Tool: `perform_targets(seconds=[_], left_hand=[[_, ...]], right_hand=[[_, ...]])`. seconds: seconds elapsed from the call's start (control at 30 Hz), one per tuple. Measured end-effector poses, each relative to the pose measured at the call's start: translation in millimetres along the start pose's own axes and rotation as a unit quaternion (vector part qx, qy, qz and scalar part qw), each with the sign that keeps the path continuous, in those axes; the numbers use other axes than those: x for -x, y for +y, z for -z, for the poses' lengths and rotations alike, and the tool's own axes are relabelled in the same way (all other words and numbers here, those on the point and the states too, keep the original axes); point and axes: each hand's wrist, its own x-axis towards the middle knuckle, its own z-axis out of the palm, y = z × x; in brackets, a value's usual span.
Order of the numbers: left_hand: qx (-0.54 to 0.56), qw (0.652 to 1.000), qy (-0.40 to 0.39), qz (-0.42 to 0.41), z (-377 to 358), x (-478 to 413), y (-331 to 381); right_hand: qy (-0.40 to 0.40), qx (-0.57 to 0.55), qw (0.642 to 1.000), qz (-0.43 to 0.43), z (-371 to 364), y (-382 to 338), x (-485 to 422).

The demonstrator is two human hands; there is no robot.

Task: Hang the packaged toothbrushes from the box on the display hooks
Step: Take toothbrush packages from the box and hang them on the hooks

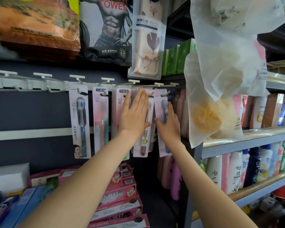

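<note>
Several packaged toothbrushes (80, 122) already hang on the display hooks (46, 86); the hooks further left are bare. Left hand (135, 116) presses a middle pack (141, 145), fingers straight. Right hand (169, 124) apparently pinches the rightmost pack (161, 102). The box is out of view.

"TOWEL" stands in red on the black pack (105, 30), with "BATH" above it cut off by the frame's edge. The pale pack (146, 46) carries a label (146, 23) reading "BATH TOWEL". The grey toothbrush card (80, 120) reads "SPRING" at the top and "LMK" low on its side. Two pink cards (100, 120) each read "SS". The pink boxes (118, 198) read "小苏打".
</note>
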Motion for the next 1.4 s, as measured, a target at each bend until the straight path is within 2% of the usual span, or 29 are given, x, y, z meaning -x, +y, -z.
perform_targets(seconds=[0.23, 0.33, 0.43, 0.53, 0.67, 0.77, 0.9, 1.0, 1.1, 1.2, 1.3, 1.4], left_hand=[[-0.012, 1.0, -0.011, 0.004, -4.8, 13.7, 3.6], [0.015, 1.0, -0.019, 0.009, -1.9, 30.3, -0.4], [0.089, 0.996, -0.004, 0.003, 5.4, 62.3, -6.3], [0.211, 0.978, 0.002, 0.009, 17.4, 115.7, -13.5], [0.309, 0.949, -0.059, 0.031, 35.4, 215.9, -27.1], [0.393, 0.909, -0.13, 0.049, 47.3, 307.3, -42.3], [0.471, 0.842, -0.258, 0.056, 57.5, 443.0, -68.3], [0.465, 0.794, -0.388, 0.05, 60.8, 539.8, -86.1], [0.408, 0.723, -0.551, 0.081, 54.4, 626.8, -101.1], [0.349, 0.66, -0.655, 0.116, 50.1, 712.7, -106.1], [0.317, 0.631, -0.693, 0.147, 41.9, 792.1, -92.4], [0.286, 0.584, -0.748, 0.131, 29.2, 857.5, -71.3]], right_hand=[[0.004, 0.038, 0.999, -0.033, -18.8, 6.3, 8.5], [0.011, 0.04, 0.999, -0.019, -22.0, 11.1, 30.5], [0.038, 0.049, 0.998, 0.015, -22.4, 9.4, 65.0], [0.04, 0.043, 0.997, 0.055, -22.8, 4.9, 112.7], [-0.042, 0.032, 0.997, 0.06, -30.8, -9.0, 200.0], [-0.138, 0.027, 0.988, 0.063, -48.1, -14.3, 277.7], [-0.287, 0.053, 0.953, 0.078, -88.6, 0.4, 390.7], [-0.36, 0.061, 0.928, 0.072, -123.3, 17.9, 474.5], [-0.431, 0.06, 0.899, 0.045, -155.9, 42.8, 552.3], [-0.533, 0.089, 0.841, -0.014, -182.9, 81.6, 627.6], [-0.62, 0.138, 0.767, -0.086, -204.8, 132.3, 694.8], [-0.663, 0.199, 0.707, -0.144, -225.5, 186.4, 751.4]])
